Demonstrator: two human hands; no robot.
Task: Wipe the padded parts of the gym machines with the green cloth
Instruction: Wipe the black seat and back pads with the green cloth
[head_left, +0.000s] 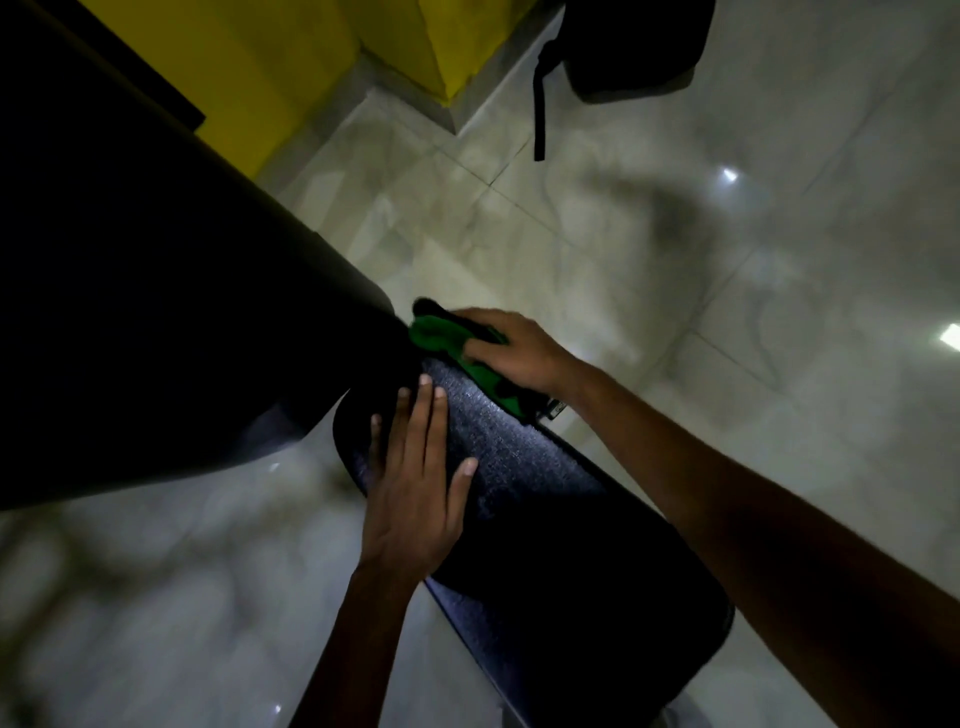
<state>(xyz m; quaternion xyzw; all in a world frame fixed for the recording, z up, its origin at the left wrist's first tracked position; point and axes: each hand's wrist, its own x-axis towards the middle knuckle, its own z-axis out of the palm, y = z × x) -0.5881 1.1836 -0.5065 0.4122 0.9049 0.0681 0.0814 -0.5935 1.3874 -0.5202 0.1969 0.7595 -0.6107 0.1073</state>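
Backrest (171, 322) left — floor (675, 312) right

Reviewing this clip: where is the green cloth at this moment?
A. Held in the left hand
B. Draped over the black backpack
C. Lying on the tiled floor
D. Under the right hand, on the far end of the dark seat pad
D: the right hand presses the green cloth against the far end of the seat pad, while the left hand lies flat on the pad, holding nothing.

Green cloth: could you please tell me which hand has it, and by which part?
The right hand presses on the bunched middle of the green cloth at the pad's far end. The left hand lies flat on the seat pad, holding nothing.
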